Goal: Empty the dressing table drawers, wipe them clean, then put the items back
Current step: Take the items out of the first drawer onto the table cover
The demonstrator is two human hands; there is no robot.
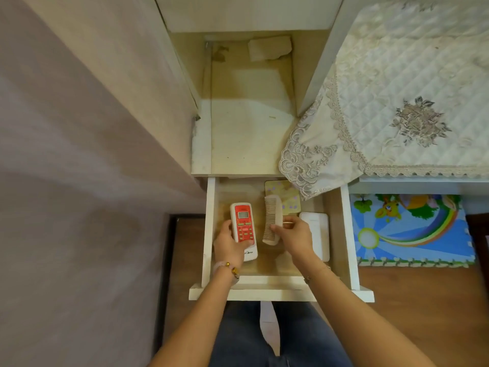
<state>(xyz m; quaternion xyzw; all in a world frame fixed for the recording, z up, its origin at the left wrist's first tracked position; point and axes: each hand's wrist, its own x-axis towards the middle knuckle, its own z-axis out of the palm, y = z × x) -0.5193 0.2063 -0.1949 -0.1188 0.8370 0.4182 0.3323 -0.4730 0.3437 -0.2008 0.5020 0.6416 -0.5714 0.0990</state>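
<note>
Left hand [229, 243] grasps a red-and-white air-conditioner remote [243, 230], thumb across the lower buttons, fingers behind the casing. Right hand [292, 234] pinches a pale wooden comb [271, 221] at mid-length, thumb on the teeth side, fingertips on the spine. Both items sit just above the floor of the open drawer [346, 234].

Beyond the right hand: a yellow card with pale dots [283, 196], partly under the comb. Just outboard of the right hand: a flat white box [316, 234].

Judgement: emptying step. Lift both items straight up to clear the drawer walls, keep the comb level so it does not slip, then set them on the counter [251, 133] ahead.

Writing: small dark logo on the remote's white lower end, unreadable. Display digits illegible.
</note>
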